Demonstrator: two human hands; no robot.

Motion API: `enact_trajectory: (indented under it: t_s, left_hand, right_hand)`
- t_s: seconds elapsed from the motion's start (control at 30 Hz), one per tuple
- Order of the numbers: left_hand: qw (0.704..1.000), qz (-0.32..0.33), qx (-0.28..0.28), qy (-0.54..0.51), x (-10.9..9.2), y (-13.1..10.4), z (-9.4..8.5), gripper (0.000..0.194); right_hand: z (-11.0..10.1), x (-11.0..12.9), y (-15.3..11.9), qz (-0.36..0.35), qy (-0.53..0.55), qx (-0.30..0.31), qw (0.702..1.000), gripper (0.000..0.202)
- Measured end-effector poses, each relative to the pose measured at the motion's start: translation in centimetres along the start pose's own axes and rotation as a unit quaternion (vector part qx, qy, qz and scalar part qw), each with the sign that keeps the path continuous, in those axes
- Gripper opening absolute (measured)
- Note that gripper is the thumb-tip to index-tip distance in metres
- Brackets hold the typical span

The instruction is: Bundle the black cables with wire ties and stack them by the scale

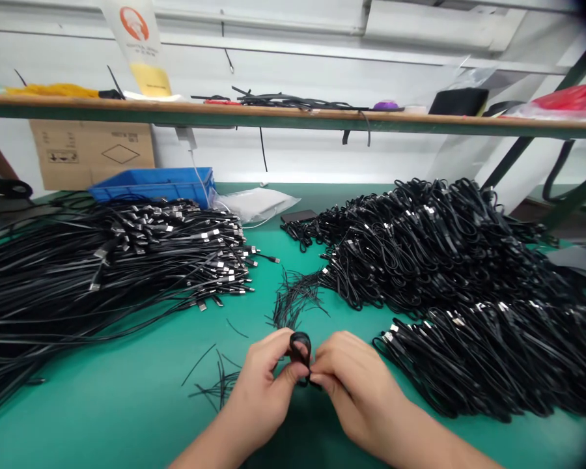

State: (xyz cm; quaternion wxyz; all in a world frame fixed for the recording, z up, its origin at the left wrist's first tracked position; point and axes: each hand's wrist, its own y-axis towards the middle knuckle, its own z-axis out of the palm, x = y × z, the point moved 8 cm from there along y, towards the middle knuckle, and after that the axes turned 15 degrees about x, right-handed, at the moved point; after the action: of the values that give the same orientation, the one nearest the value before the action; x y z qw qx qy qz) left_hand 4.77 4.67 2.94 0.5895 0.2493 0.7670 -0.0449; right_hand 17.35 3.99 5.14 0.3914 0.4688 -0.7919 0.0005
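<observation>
A black USB cable [301,340], folded into a small coiled bundle, is held upright above the green mat in front of me. My left hand [266,374] is closed around the coil, its thumb and fingers pressing the near side. From the right, my right hand [354,374] meets it in a pinch at the coil's middle; what lies between those fingertips is hidden. Short black ties [219,387] are scattered on the mat just left of my left hand. A thicker bunch of black ties [293,299] lies beyond both hands.
Long uncoiled cables [141,280] cover the left side, connectors facing right. Heaped coiled cables [420,254] rise at the right, with a nearer row of bundles [488,365]. A blue bin [161,179] and a white plastic bag [254,203] stand behind, below a shelf [283,116].
</observation>
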Motion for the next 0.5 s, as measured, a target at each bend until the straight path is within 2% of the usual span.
enact_trajectory:
  t_s: [0.03, 0.1, 0.17, 0.2, 0.3, 0.37, 0.43, 0.5]
  left_hand:
    - [1.000, 0.003, 0.000, -0.027, 0.1, 0.0, 0.2, 0.013]
    - [0.997, 0.010, -0.005, -0.074, 0.4, 0.0, 0.3, 0.012]
    - [0.997, 0.012, -0.017, -0.080, 0.6, 0.0, 0.2, 0.013]
    - [0.997, 0.011, -0.023, -0.066, 0.6, -0.1, 0.1, 0.014]
    - [0.999, 0.023, -0.029, -0.022, 0.3, -0.1, 0.1, 0.017]
    - [0.999, 0.030, -0.019, -0.031, 0.1, -0.1, 0.4, 0.019]
    - [0.994, 0.008, -0.007, -0.109, 0.7, -0.1, 1.0, 0.016]
    - [0.974, -0.027, 0.008, -0.223, 1.8, 0.1, 1.7, 0.022]
  right_hand:
    - [0.1, -1.1, 0.2, 0.049, 0.092, 0.006, 0.994, 0.016]
    - [1.2, -3.2, 0.4, 0.149, 0.279, 0.033, 0.948, 0.028]
    - [2.3, -4.2, 0.5, 0.198, 0.400, 0.053, 0.893, 0.038]
    - [2.5, -4.5, 0.6, 0.203, 0.433, 0.050, 0.877, 0.041]
    - [2.6, -5.1, 0.6, 0.200, 0.487, 0.030, 0.850, 0.043]
    - [3.1, -5.1, 0.6, 0.194, 0.518, 0.048, 0.831, 0.048]
    - [3.4, -4.8, 0.6, 0.178, 0.525, 0.075, 0.829, 0.058]
    - [3.2, -4.4, 0.8, 0.160, 0.489, 0.094, 0.852, 0.069]
